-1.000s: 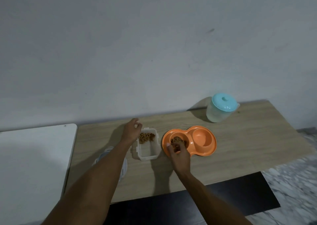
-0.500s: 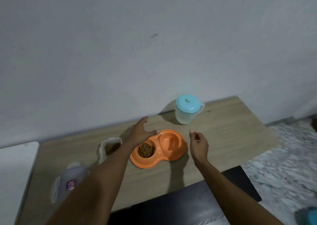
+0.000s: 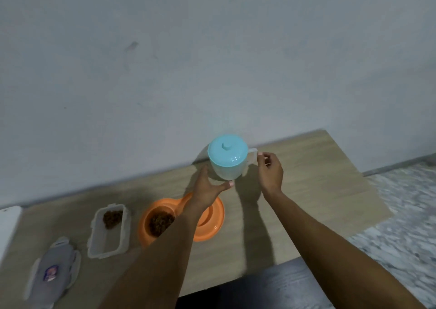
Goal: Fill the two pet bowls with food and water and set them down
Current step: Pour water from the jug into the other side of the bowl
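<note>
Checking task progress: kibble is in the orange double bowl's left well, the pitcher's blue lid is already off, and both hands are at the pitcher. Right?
Not quite. The head view shows the blue lid still on the pitcher. The rest holds: kibble fills the left well of the orange double bowl, and the left hand and right hand are at the pitcher.
</note>
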